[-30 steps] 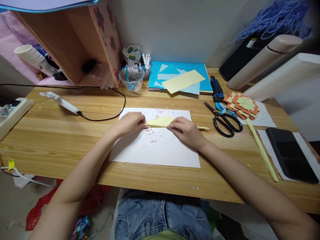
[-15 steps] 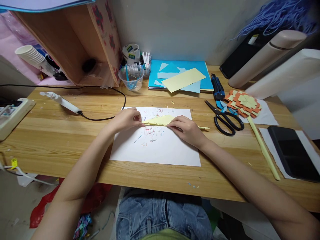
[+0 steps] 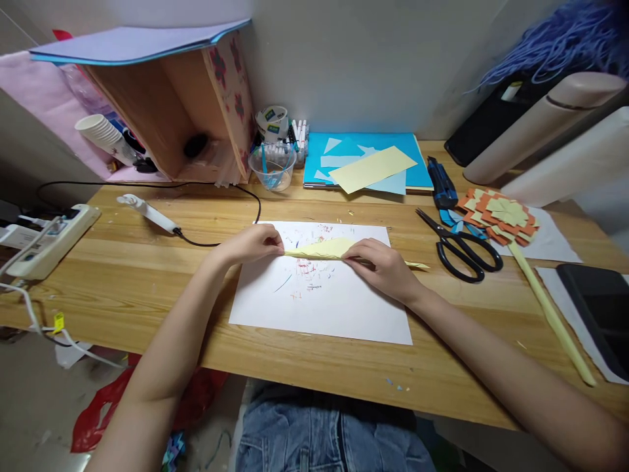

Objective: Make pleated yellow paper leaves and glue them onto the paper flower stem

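A folded pale yellow paper strip (image 3: 322, 248) lies across the top of a white sheet (image 3: 324, 298) marked with coloured scribbles. My left hand (image 3: 253, 244) pinches the strip's left end with closed fingers. My right hand (image 3: 386, 267) presses down on the strip's right part, fingers curled together over it. The strip's pointed right tip (image 3: 417, 265) sticks out past my right hand onto the wooden desk (image 3: 122, 262).
Black scissors (image 3: 459, 246), a blue utility knife (image 3: 441, 183) and an orange-and-yellow paper flower on a long stem (image 3: 506, 216) lie to the right. A dark phone (image 3: 599, 308) is far right. Blue and yellow papers (image 3: 363, 167), a plastic cup (image 3: 272, 168), a glue gun (image 3: 147, 211) and power strip (image 3: 49, 239) sit behind and left.
The view has shifted left and up a little. Both hands stay on the yellow strip in nearly the same grip.
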Motion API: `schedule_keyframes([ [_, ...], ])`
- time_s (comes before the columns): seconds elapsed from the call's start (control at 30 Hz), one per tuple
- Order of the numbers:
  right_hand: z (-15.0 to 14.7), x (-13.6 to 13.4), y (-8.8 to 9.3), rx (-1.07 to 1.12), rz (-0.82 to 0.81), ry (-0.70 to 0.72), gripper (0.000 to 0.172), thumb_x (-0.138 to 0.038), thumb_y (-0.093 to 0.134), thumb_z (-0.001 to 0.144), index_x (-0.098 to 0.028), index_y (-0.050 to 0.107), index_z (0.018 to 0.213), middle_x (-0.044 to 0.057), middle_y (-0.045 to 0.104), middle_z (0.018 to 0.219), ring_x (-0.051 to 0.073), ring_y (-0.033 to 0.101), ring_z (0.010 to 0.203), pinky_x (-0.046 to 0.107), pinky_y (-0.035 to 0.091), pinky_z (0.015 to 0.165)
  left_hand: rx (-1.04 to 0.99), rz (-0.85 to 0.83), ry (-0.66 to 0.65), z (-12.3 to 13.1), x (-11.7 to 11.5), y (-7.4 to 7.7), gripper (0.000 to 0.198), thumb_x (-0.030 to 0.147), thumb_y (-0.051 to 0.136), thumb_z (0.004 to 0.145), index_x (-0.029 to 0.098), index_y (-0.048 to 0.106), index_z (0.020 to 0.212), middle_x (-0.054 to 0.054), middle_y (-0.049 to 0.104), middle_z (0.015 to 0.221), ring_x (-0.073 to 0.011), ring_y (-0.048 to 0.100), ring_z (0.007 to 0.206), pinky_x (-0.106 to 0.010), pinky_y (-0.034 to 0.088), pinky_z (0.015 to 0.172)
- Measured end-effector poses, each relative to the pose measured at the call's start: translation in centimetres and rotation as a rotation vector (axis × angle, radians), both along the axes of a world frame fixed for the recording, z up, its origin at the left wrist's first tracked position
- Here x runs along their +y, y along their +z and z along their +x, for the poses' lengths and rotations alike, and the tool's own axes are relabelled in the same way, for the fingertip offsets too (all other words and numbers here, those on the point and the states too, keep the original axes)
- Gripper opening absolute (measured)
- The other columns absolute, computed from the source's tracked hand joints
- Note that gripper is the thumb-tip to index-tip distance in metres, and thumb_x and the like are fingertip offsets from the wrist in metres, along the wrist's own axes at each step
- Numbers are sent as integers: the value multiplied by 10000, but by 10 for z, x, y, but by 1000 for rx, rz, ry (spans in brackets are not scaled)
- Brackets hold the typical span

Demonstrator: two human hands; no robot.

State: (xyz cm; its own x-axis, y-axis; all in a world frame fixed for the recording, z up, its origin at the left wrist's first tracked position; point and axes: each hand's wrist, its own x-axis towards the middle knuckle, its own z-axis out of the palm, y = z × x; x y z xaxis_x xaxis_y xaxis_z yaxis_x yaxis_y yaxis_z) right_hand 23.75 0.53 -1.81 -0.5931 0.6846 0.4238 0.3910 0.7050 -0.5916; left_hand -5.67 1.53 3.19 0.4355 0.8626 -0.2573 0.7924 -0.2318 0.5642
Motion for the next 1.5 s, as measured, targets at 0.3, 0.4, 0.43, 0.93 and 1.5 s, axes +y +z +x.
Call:
schedule_keyframes([
  [0.3,-2,0,2,-2,-18,-13,127,-182,514,860,-213,636,877,61,627,833,200,572,802,363,477,710,185,78,155,6,-3,-3,222,393,584,688,176,626,668,-44,651,683,-167,558,616,-255,345,522],
  [0.4,-2,-1,2,-12,-9,-19,124,-170,517,854,-210,634,869,59,623,830,198,567,803,359,473,714,164,37,249,8,-3,-6,218,398,620,648,180,613,643,-32,647,654,-155,553,584,-248,339,499],
  [0.43,-2,-1,2,-15,-5,-21,122,-164,519,852,-208,632,866,59,622,829,198,566,804,357,471,715,145,13,288,8,-3,-6,216,396,633,633,181,612,640,-30,646,650,-151,551,575,-246,340,490],
  [0.93,-3,-1,2,-4,-4,-17,125,-153,519,847,-209,631,846,57,619,812,196,560,786,346,466,690,-184,-111,421,8,-2,-11,341,469,658,651,154,601,769,-27,598,700,-122,512,599,-247,358,527],
  [1.5,-2,-2,0,-79,79,-30,124,-162,502,866,-189,622,882,69,616,843,198,554,823,339,466,727,-126,185,197,27,-2,-26,238,414,693,666,183,651,709,-8,589,748,-136,508,676,-257,370,615],
])
